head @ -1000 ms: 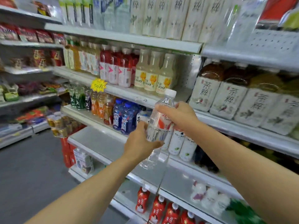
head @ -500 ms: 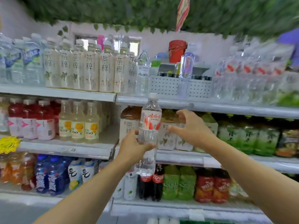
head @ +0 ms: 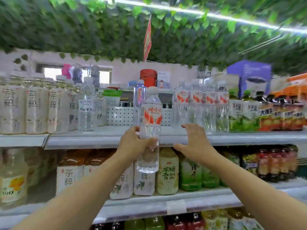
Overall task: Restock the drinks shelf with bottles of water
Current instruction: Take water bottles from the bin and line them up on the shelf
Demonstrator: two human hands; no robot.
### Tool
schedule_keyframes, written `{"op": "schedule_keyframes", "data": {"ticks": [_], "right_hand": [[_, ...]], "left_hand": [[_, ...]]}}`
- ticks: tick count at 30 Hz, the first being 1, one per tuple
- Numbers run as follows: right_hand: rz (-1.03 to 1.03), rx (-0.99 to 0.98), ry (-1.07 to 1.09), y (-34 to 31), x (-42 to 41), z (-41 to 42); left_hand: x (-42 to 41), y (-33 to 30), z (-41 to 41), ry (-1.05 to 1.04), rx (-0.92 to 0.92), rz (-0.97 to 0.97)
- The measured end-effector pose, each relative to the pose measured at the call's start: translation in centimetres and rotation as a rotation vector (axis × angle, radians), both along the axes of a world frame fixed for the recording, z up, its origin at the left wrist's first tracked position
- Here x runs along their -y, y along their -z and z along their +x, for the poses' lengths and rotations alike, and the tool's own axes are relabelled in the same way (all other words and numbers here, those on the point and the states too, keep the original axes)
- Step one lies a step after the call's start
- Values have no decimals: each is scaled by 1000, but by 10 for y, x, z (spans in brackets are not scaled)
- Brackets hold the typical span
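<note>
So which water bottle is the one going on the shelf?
Find the top shelf, under the leafy ceiling. In front of its edge, the left hand holds one clear water bottle upright. Unlike the matching red-labelled bottles standing on the shelf, it is in mid-air.

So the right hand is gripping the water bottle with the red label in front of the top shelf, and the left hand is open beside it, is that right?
Not quite: the head view shows the left hand gripping the water bottle in front of the top shelf; the right hand is open beside it.
</note>
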State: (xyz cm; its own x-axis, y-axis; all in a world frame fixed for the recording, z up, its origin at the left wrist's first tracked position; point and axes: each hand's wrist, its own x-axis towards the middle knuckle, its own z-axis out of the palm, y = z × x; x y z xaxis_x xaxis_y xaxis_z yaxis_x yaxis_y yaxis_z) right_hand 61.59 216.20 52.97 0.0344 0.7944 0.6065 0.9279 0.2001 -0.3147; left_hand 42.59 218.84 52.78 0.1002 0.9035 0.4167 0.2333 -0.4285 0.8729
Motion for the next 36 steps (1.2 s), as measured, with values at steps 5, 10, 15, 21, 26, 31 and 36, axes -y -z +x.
{"op": "schedule_keyframes", "data": {"ticks": [5,10,15,21,26,31,36], "right_hand": [[26,41,-21,-5,-36,30],[51,35,-52,-2,-69,49],[71,40,-75,10,-89,65],[61,49,-76,19,-94,75],[66,95,-37,26,-96,71],[69,128,-4,31,-98,69],[63,114,39,30,-98,63]], "left_hand": [[-33,-39,40,-62,29,82],[-66,-64,69,-118,84,117],[-90,-79,88,-117,135,109],[-116,-86,98,-138,131,122],[-137,-72,107,-129,107,94],[-157,-64,107,-96,100,90],[-162,-63,102,-60,37,76]]}}
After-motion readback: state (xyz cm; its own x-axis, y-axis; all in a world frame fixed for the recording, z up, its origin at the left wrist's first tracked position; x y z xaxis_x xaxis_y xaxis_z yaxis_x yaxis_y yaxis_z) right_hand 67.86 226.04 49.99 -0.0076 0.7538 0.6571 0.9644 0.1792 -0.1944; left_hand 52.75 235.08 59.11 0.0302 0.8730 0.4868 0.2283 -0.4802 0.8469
